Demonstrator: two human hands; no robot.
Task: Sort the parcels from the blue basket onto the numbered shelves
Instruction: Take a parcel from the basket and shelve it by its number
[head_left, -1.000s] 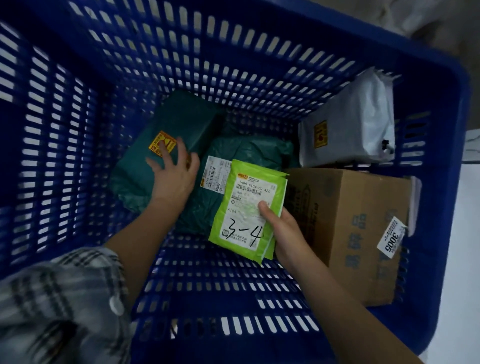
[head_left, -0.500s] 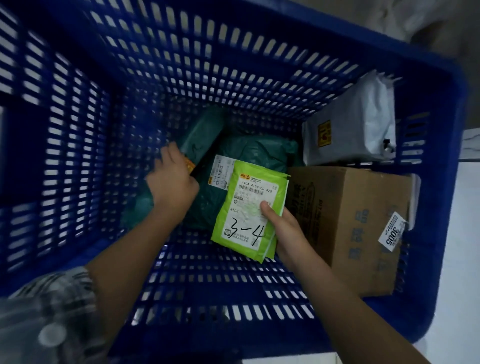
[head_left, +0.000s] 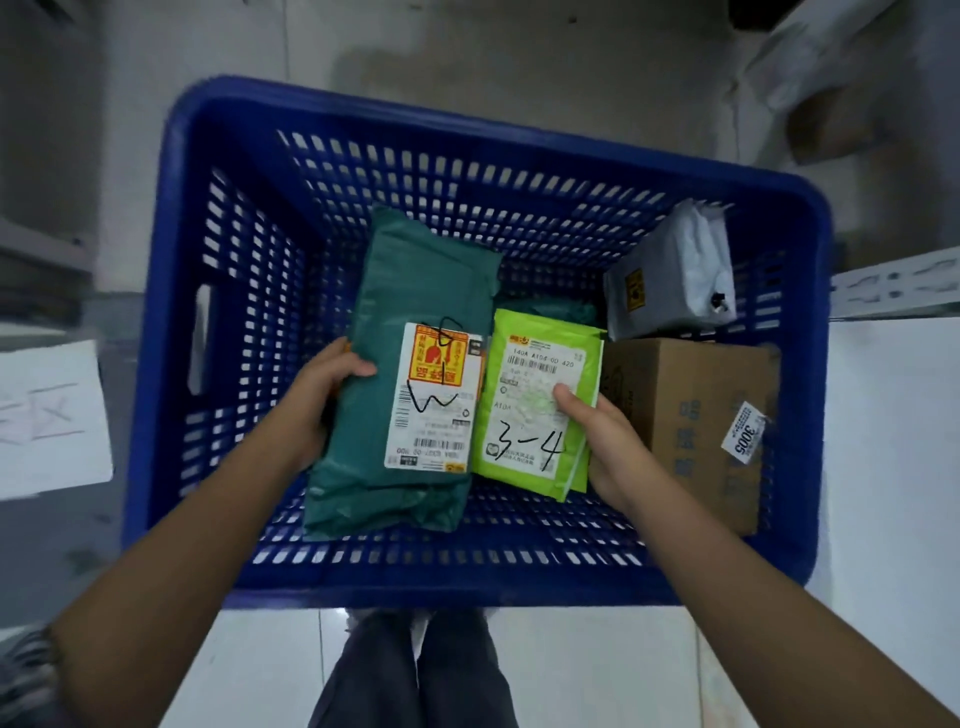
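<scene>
1. The left hand (head_left: 322, 395) gripped a dark green parcel (head_left: 410, 374) by its side edge; it looked soft and light.
2. The right hand (head_left: 597, 436) pinched a thin lime parcel (head_left: 535, 400) marked 3-4.
3. Both were over the blue basket (head_left: 249, 291), which sat on a pale floor (head_left: 571, 665).
4. A cardboard box (head_left: 696, 415) and grey bag (head_left: 675, 275) lay inside.

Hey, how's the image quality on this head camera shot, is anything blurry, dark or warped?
Head view: dim and bluish; wide-angle bending curves the blue slotted plastic basket; edges smear, especially the pale heap at upper right; the handwritten 3-4 on the lime-green flat mailer reads clearly; print on the dark green plastic-wrapped parcel stays too small.
</scene>
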